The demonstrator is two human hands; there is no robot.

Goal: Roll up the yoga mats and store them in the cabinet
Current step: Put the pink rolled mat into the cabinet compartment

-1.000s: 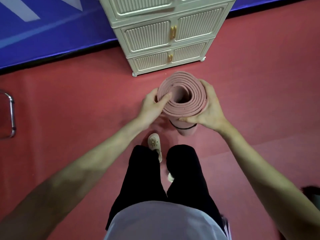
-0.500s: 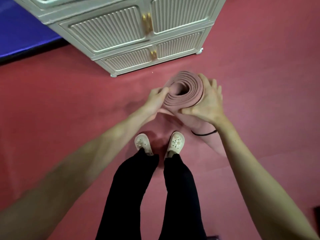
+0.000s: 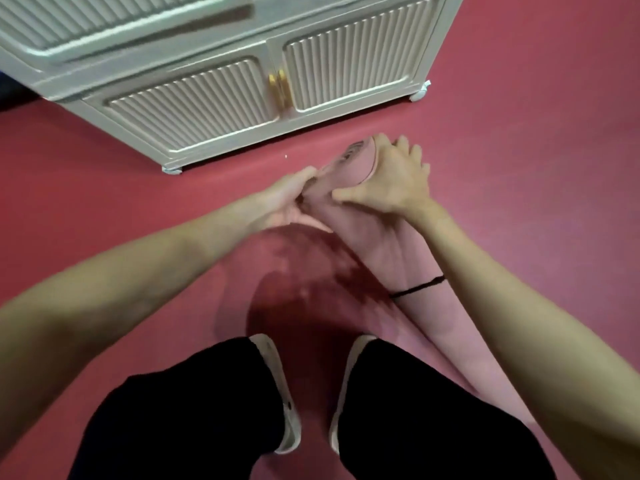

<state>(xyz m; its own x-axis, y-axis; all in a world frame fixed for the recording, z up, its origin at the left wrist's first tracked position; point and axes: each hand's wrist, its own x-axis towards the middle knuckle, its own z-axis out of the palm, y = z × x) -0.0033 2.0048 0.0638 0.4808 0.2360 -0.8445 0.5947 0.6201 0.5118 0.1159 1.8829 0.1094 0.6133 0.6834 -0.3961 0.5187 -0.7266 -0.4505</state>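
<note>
Since 0.5 s ago the rolled pink yoga mat (image 3: 398, 258) has tipped toward the cabinet (image 3: 242, 81), whose 2 doors are closed. Left hand (image 3: 294, 202) and right hand (image 3: 391, 181) clasp its upper end (strap on); free 1 hand for the door.

Red floor (image 3: 519, 168), pale shoes (image 3: 277, 393), black trousers (image 3: 190, 427), white speck near the cabinet foot.

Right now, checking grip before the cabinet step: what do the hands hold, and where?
Both hold the rolled pink yoga mat near its far end: left hand from the side, right hand over the top.
</note>
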